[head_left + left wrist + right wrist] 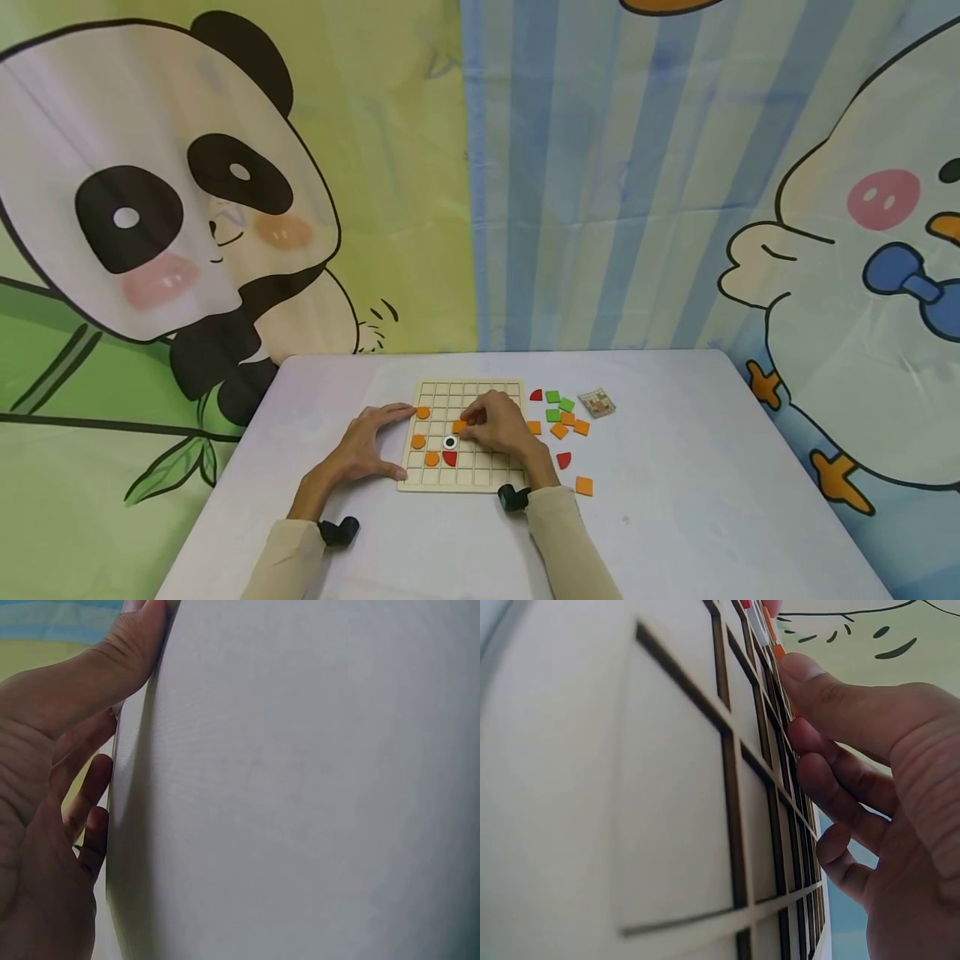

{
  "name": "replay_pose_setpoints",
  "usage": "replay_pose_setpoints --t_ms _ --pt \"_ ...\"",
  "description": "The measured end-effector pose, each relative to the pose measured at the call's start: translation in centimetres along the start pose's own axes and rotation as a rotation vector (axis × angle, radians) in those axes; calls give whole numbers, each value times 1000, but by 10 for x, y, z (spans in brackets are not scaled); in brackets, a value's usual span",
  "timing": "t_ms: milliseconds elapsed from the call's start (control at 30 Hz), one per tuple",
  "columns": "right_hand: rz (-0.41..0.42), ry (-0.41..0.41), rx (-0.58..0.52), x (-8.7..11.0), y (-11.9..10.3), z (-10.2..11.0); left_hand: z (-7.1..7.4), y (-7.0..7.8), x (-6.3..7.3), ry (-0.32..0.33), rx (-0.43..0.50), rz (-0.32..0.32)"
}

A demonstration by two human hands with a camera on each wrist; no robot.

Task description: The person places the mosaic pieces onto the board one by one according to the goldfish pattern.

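A pale wooden grid board lies on the white table. My right hand reaches over its middle and pinches a small orange square tile between thumb and fingertips. In the right wrist view the orange tile shows only as a sliver by the thumb tip. Spread along the board's left edge, my left hand touches it with fingers at the upper side and thumb near the lower corner. On the board sit a white disc with a black centre, a red quarter-circle and several orange discs.
Right of the board lie several green squares, loose orange squares and red quarter-circle pieces. A small printed card is beyond them. A cartoon-printed curtain stands behind the table.
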State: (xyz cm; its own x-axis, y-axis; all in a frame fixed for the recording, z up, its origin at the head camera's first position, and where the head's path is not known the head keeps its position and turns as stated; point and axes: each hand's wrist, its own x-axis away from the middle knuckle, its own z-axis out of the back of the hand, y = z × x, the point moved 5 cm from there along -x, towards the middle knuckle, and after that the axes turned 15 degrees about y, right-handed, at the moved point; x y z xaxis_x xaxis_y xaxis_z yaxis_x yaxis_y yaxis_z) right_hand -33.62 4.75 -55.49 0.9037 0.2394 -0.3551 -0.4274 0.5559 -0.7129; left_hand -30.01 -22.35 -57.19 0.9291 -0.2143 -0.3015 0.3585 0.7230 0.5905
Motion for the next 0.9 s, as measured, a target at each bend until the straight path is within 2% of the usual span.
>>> replay_pose_setpoints --t_ms 233,667,900 --pt "-2 6 15 -1 1 -2 -1 0 -1 -2 6 7" --pt "35 11 -52 1 -2 0 0 -2 0 7 1 -7" --pt "29 4 -26 0 -2 -1 -1 -2 0 4 5 -10"
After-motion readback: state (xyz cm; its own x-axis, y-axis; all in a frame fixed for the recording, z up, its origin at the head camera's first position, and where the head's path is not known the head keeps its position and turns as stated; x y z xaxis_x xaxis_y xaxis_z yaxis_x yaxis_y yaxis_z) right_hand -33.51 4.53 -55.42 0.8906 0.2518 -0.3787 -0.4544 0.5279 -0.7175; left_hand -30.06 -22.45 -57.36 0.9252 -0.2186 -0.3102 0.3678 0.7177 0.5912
